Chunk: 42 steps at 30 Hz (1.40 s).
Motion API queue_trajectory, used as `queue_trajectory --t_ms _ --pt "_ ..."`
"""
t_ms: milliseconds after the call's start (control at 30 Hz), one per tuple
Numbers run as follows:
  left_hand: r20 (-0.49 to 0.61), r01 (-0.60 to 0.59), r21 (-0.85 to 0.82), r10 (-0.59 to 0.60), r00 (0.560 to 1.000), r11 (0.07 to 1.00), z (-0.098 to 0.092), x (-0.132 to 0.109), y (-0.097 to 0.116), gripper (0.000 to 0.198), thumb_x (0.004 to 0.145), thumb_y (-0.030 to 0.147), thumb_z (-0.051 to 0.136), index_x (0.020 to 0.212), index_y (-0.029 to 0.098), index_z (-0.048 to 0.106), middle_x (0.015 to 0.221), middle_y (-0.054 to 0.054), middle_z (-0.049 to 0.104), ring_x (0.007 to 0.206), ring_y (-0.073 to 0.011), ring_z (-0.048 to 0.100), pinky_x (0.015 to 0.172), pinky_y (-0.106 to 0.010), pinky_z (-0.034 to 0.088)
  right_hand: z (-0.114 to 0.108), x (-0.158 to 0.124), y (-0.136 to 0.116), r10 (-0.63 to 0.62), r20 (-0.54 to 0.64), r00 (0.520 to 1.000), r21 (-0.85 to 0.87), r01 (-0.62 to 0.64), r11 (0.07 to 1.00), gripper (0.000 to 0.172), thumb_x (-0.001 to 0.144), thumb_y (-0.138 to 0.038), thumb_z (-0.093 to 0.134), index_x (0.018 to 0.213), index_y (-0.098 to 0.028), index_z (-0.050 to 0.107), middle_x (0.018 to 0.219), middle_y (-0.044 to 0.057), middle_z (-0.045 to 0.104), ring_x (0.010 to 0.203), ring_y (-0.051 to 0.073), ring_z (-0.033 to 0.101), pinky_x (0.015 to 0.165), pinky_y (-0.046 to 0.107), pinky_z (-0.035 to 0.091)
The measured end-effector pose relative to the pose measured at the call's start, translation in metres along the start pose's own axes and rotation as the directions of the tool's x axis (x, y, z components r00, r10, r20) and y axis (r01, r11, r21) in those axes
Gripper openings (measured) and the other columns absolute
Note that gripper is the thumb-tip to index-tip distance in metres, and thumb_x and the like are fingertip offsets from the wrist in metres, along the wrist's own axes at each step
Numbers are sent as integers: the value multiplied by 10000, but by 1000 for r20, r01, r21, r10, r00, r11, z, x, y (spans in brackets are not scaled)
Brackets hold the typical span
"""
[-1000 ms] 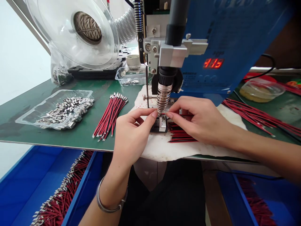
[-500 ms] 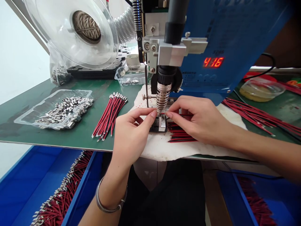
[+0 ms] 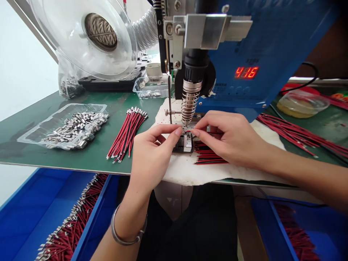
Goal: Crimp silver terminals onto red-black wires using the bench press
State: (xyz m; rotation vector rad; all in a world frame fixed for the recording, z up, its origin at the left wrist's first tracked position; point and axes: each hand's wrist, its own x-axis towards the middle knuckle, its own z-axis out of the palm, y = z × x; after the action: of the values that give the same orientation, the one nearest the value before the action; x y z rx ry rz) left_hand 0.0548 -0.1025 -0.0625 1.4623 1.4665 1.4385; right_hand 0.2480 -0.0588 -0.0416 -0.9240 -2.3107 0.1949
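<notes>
My left hand is closed in a pinch at the left side of a small metal fixture; whatever lies between its fingertips is too small and hidden to name. From the other side, my right hand pinches a thin red wire whose end lies over the fixture. Above both sets of fingertips hangs the spring-wrapped tip of a soldering machine. Below my right hand, several red and black wires lie on a white cloth.
On the left, a clear tray holds small metal parts beside a bundle of red and black wires. A blue bin of wired parts sits below the table edge. More wires lie on the right near a plastic bowl.
The soldering head has risen, and its spring is stretched longer than before. Both of my hands stay at the fixture in nearly the same pose.
</notes>
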Motion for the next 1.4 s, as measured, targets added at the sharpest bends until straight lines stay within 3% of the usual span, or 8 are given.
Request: queue_trajectory --t_ms 300,633,1000,1400 --pt "-9 -12 -15 12 1000 1000 -1 -1 -1 226 807 399 771 922 208 805 778 -36 731 616 -139 575 534 -249 409 0 -2 3 -63 -19 998 -18 62 998 78 929 -245 630 906 -213 698 840 14 693 639 130 571 608 285 437" --pt "31 15 -47 -13 999 999 -2 -3 -1 295 831 461 738 917 183 787 851 -63 749 703 -168 631 601 -260 460 -4 -1 4 -119 16 993 -50 120 992 166 974 -256 571 902 -201 710 820 32 701 701 159 624 616 308 430" --pt "10 -11 0 11 1000 1000 1 0 -2 258 827 452 746 867 202 797 793 -39 740 649 -134 585 552 -238 407 -5 0 7 -206 11 978 -14 206 978 106 941 -158 597 954 -173 701 865 24 717 716 130 624 592 272 438" --pt "-13 -23 -58 23 1000 998 1 -1 -4 266 833 450 743 890 193 783 805 -42 727 659 -134 597 560 -231 415 -5 0 5 -211 -13 977 -42 210 977 102 943 -159 604 933 -171 704 838 22 715 685 125 619 567 272 431"
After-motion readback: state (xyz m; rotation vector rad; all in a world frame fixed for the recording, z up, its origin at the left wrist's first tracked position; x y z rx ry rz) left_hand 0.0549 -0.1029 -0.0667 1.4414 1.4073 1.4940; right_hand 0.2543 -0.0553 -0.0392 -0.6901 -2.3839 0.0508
